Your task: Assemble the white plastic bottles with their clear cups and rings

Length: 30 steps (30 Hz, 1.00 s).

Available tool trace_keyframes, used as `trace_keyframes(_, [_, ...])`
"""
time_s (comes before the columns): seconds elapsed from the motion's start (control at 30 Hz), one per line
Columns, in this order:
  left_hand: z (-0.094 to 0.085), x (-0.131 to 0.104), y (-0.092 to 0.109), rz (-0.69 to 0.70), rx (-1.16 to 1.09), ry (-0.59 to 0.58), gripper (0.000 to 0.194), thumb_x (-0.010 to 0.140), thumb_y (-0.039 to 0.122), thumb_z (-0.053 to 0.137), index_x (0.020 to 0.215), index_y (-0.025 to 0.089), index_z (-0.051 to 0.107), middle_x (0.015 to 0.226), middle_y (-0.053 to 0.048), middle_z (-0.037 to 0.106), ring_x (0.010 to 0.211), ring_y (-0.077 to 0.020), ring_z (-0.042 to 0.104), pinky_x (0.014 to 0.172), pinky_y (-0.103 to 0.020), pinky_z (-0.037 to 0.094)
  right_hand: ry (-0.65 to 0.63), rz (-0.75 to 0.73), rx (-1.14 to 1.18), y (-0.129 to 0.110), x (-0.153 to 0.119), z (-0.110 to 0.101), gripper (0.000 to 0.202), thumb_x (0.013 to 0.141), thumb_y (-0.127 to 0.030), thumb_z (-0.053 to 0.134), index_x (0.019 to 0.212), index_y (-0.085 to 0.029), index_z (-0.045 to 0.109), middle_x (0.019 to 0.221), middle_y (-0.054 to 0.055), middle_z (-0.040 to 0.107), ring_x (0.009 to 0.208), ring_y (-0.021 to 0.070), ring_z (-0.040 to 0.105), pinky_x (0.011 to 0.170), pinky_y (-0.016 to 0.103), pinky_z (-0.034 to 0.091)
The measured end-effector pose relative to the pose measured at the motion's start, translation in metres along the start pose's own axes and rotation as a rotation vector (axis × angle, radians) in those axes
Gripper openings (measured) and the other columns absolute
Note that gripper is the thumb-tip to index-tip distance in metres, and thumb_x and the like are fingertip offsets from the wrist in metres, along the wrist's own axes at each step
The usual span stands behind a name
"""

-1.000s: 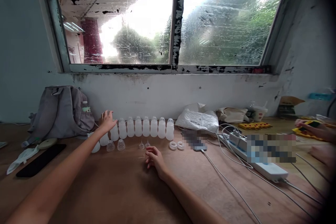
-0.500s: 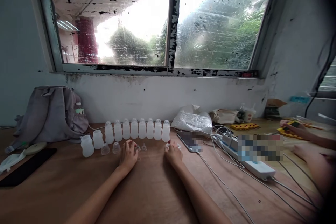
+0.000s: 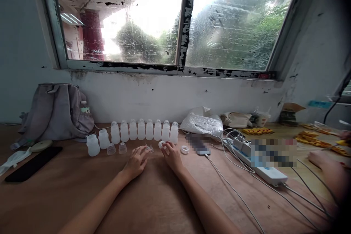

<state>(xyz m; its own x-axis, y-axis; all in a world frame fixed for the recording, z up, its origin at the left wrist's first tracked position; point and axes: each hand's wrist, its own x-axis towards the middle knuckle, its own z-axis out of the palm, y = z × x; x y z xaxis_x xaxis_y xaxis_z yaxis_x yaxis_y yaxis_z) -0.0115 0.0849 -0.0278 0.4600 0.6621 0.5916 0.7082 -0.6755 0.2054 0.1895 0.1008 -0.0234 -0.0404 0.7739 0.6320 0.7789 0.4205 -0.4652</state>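
Observation:
My right hand (image 3: 172, 157) is closed on a white ring (image 3: 161, 144), raised slightly over the table. My left hand (image 3: 136, 159) lies on the table with its fingers stretched forward; the fingertips are beside or touching clear bottle nipples (image 3: 149, 148). Another white ring (image 3: 184, 149) lies to the right of my right hand. Behind my hands stands a row of frosted baby bottles (image 3: 133, 131) topped with clear domes. At its left end are two uncovered bottles (image 3: 93, 146). Two clear dome caps (image 3: 122, 148) sit in front of the row.
A grey backpack (image 3: 59, 111) leans on the wall at left, near a black flat object (image 3: 34, 164). At right lie a phone (image 3: 203, 150), a silvery bag (image 3: 203, 124) and a power strip (image 3: 270, 175) with cables. A co-worker's hand (image 3: 319, 159) is near yellow parts (image 3: 309, 137).
My right hand has moved left from the rings with one of them, leaving the other on the table. My left hand stays near the nipples. The camera view has shifted a little.

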Motion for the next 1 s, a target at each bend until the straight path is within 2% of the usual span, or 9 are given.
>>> trace_keyframes(0.1, [-0.001, -0.003, 0.009, 0.087, -0.018, -0.048, 0.033, 0.079, 0.022, 0.043, 0.111, 0.026, 0.051, 0.116, -0.006, 0.048, 0.112, -0.0220, 0.038, 0.094, -0.041, 0.032, 0.034, -0.073, 0.079, -0.010, -0.002, 0.001, 0.016, 0.080, -0.025, 0.043, 0.090, -0.021, 0.054, 0.102, 0.006, 0.051, 0.091, 0.0170, 0.053, 0.077, 0.027, 0.041])
trace_keyframes(0.27, [0.000, -0.003, 0.010, 0.104, -0.110, -0.098, 0.021, 0.077, 0.027, 0.049, 0.092, 0.026, 0.063, 0.104, -0.005, 0.057, 0.106, -0.0227, 0.044, 0.090, -0.042, 0.035, 0.074, -0.127, 0.172, -0.023, -0.007, 0.000, 0.022, 0.080, -0.025, 0.043, 0.101, -0.020, 0.048, 0.096, 0.006, 0.053, 0.088, 0.0170, 0.052, 0.076, 0.028, 0.042])
trace_keyframes(0.33, [-0.002, -0.002, 0.009, 0.071, -0.171, -0.002, 0.018, 0.077, 0.028, 0.048, 0.082, 0.023, 0.065, 0.104, -0.006, 0.058, 0.105, -0.0226, 0.044, 0.090, -0.042, 0.035, 0.084, -0.140, 0.197, -0.027, -0.009, 0.002, 0.027, 0.080, -0.025, 0.044, 0.106, -0.019, 0.043, 0.098, 0.008, 0.053, 0.086, 0.0170, 0.052, 0.075, 0.029, 0.043])
trace_keyframes(0.4, [-0.006, -0.001, 0.010, -0.028, -0.237, 0.152, 0.023, 0.080, 0.028, 0.043, 0.075, 0.020, 0.064, 0.098, -0.007, 0.059, 0.098, -0.0201, 0.049, 0.086, -0.037, 0.039, 0.085, -0.166, 0.211, -0.031, -0.011, 0.007, 0.034, 0.079, -0.025, 0.045, 0.112, -0.018, 0.038, 0.102, 0.009, 0.051, 0.087, 0.0174, 0.052, 0.076, 0.030, 0.042])
trace_keyframes(0.47, [-0.010, 0.000, 0.010, -0.146, -0.274, 0.286, 0.029, 0.083, 0.026, 0.037, 0.071, 0.017, 0.062, 0.087, -0.006, 0.059, 0.086, -0.0166, 0.052, 0.078, -0.032, 0.042, 0.046, -0.197, 0.192, -0.032, -0.014, 0.012, 0.041, 0.077, -0.024, 0.047, 0.115, -0.018, 0.035, 0.103, 0.009, 0.051, 0.089, 0.0180, 0.051, 0.078, 0.031, 0.041])
trace_keyframes(0.53, [-0.012, 0.001, 0.009, -0.208, -0.271, 0.337, 0.030, 0.084, 0.026, 0.035, 0.068, 0.016, 0.059, 0.080, -0.005, 0.057, 0.078, -0.0150, 0.052, 0.072, -0.029, 0.042, -0.033, -0.218, 0.134, -0.033, -0.016, 0.017, 0.047, 0.073, -0.022, 0.051, 0.117, -0.018, 0.034, 0.101, 0.009, 0.053, 0.090, 0.0190, 0.050, 0.079, 0.032, 0.040])
trace_keyframes(0.7, [-0.006, 0.002, 0.002, -0.180, -0.218, 0.283, 0.020, 0.081, 0.025, 0.040, 0.071, 0.017, 0.055, 0.077, -0.003, 0.056, 0.078, -0.0158, 0.050, 0.073, -0.030, 0.041, -0.221, -0.195, 0.028, -0.029, -0.020, 0.025, 0.056, 0.067, -0.021, 0.055, 0.119, -0.019, 0.033, 0.099, 0.007, 0.054, 0.089, 0.0196, 0.049, 0.076, 0.032, 0.036])
trace_keyframes(0.87, [0.005, 0.004, 0.000, -0.161, -0.178, 0.156, 0.013, 0.077, 0.026, 0.047, 0.079, 0.018, 0.057, 0.078, -0.003, 0.059, 0.081, -0.0179, 0.049, 0.076, -0.033, 0.040, -0.282, -0.152, 0.029, -0.029, -0.021, 0.024, 0.053, 0.068, -0.021, 0.053, 0.117, -0.020, 0.033, 0.100, 0.006, 0.053, 0.092, 0.0195, 0.047, 0.077, 0.030, 0.033])
trace_keyframes(1.0, [0.012, 0.010, 0.005, -0.206, -0.215, 0.128, 0.013, 0.074, 0.028, 0.052, 0.079, 0.020, 0.060, 0.081, -0.003, 0.060, 0.084, -0.0188, 0.050, 0.078, -0.034, 0.040, -0.286, -0.167, 0.026, -0.031, -0.021, 0.021, 0.052, 0.067, -0.020, 0.051, 0.116, -0.020, 0.034, 0.105, 0.007, 0.050, 0.095, 0.0195, 0.045, 0.078, 0.031, 0.033])
